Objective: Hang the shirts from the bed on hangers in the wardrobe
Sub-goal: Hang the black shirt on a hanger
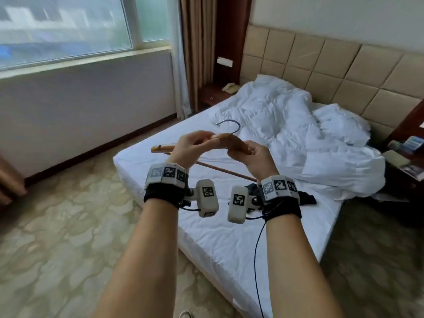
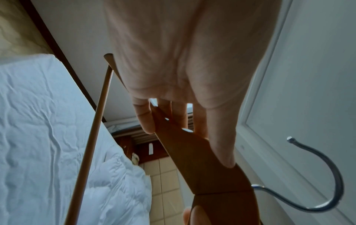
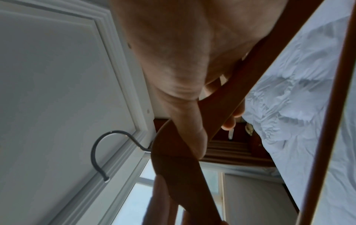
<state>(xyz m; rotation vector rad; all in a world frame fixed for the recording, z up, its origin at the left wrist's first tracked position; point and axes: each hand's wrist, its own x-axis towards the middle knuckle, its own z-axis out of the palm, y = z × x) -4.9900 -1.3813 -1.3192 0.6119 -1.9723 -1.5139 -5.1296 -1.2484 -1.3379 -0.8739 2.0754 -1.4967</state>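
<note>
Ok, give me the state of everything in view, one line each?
Wooden hanger with metal hook: held in the air above the bed, bare, no shirt on it.
Left hand: grips hanger's left arm.
Right hand: grips hanger's right arm.
Dark garment: lying on bed.
White duvet: rumpled.

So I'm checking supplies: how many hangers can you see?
1: a wooden hanger held over the bed by both the left hand and right hand. Others may be out of view.
</note>
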